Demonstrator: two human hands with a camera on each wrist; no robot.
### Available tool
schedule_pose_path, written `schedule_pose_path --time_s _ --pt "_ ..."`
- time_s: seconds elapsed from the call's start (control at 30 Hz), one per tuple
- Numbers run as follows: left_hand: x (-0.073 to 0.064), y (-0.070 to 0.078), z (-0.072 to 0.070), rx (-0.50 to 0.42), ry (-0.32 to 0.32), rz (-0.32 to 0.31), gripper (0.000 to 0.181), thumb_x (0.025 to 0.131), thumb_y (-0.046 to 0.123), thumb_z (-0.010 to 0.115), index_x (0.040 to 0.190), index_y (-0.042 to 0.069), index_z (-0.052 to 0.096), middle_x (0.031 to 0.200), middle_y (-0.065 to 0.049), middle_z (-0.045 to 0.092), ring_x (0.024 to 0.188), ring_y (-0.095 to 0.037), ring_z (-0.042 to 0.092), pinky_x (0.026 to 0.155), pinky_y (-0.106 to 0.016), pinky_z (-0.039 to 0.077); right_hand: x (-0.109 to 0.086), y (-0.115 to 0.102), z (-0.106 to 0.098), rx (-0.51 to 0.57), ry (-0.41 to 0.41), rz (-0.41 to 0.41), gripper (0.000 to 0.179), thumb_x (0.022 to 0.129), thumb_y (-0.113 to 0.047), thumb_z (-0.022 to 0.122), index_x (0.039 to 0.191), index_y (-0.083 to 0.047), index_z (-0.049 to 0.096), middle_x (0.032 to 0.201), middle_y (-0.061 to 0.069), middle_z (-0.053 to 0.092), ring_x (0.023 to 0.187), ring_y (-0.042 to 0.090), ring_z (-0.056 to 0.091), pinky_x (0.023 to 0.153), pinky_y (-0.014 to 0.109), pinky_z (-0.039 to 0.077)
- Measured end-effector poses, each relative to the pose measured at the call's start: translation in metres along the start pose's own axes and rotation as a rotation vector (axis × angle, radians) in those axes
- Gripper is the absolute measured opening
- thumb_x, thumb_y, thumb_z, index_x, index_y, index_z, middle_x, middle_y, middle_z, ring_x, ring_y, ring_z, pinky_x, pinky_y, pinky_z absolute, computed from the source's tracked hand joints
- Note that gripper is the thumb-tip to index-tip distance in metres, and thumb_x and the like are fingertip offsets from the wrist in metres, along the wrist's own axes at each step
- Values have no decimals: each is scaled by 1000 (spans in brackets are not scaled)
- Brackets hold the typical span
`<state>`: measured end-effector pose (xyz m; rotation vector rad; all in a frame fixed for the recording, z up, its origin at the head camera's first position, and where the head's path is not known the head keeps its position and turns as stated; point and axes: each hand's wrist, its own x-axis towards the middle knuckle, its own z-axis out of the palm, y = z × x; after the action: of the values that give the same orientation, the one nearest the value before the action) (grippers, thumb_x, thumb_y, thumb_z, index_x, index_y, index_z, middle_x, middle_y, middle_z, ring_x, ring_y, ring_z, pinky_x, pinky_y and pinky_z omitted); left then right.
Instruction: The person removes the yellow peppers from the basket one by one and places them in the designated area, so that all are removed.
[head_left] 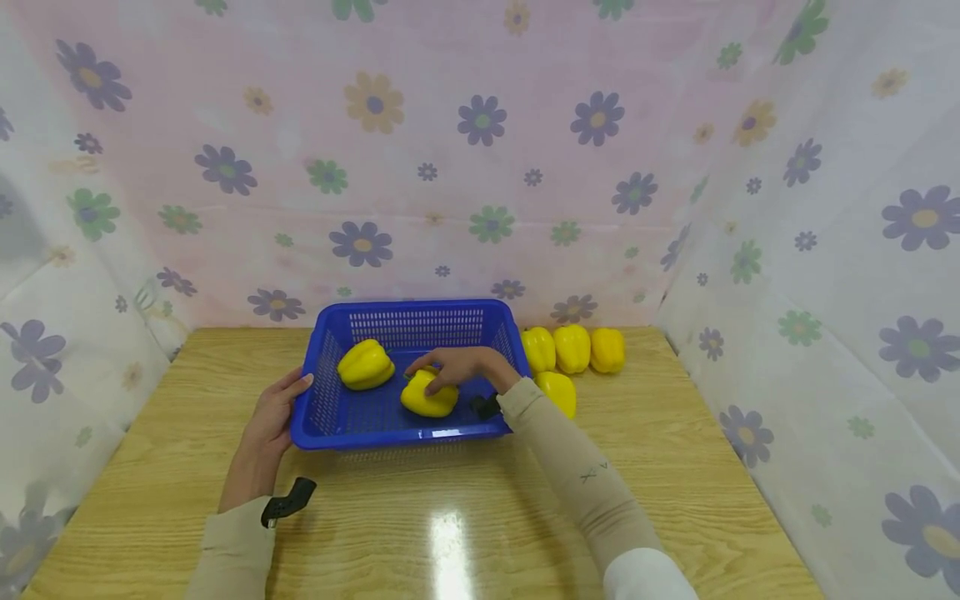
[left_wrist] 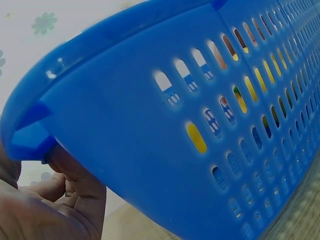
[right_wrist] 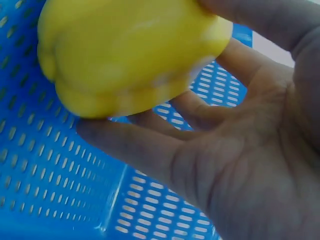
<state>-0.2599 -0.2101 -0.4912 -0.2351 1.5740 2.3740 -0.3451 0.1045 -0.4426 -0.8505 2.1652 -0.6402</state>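
A blue plastic basket (head_left: 420, 436) with slotted walls stands on the wooden table. My left hand (head_left: 272, 417) grips its left rim, thumb on top and fingers curled beneath the edge, as the left wrist view shows. Inside the basket my right hand (head_left: 461, 367) holds a yellow bell pepper (head_left: 431, 400) between thumb and fingers. In the right wrist view this bell pepper (right_wrist: 125, 55) appears close over the slotted basket (right_wrist: 50, 165). Another yellow bell pepper (head_left: 365, 365) lies in the left part of the basket.
Three yellow bell peppers (head_left: 572, 348) stand in a row right of the basket. One more pepper (head_left: 557, 392) sits in front of them, partly hidden by the right sleeve. A flowered cloth (head_left: 420, 208) hangs behind the wooden table (head_left: 375, 533) and along both sides.
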Motion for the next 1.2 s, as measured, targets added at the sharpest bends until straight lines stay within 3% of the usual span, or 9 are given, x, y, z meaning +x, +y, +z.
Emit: schedule_pose_path --time_s 0.17,0.27,0.37,0.47,0.8,1.2 --pt "0 1 -1 -3 11 -6 74 107 23 51 163 5 7 102 18 68 100 1 64 87 -19 55 -2 0 6 27 -34 49 62 104 -20 59 160 -17 32 166 9 27 154 30 23 124 48 26" --pt "-1 2 -1 -2 13 -8 74 107 23 52 163 5 8 101 18 68 99 1 64 87 -19 55 -3 2 8 46 -39 59 63 104 -19 58 160 -19 29 166 10 27 151 30 28 119 48 36" --pt "-1 2 -1 -2 9 -11 74 107 23 52 163 5 8 101 18 68 99 1 64 87 -19 55 -4 5 9 91 -37 61 63 104 -17 59 160 -19 31 164 10 29 144 30 37 106 45 50" --pt "-2 2 -1 -1 11 -9 74 107 23 52 163 5 8 101 17 68 99 0 65 87 -19 56 -3 9 9 143 -32 70 64 102 -13 61 159 -20 33 162 11 31 136 29 43 95 42 57" --pt "-3 1 0 -5 6 -4 74 107 23 51 163 5 6 101 17 68 99 1 64 87 -19 55 -3 16 8 100 22 41 65 97 -23 71 155 -26 43 161 4 37 134 24 45 97 39 54" --pt "-2 1 2 19 5 -16 77 107 27 53 164 6 6 105 17 66 103 0 63 89 -20 55 -4 24 8 170 83 53 65 96 -22 73 154 -26 45 160 12 39 131 28 49 83 37 61"
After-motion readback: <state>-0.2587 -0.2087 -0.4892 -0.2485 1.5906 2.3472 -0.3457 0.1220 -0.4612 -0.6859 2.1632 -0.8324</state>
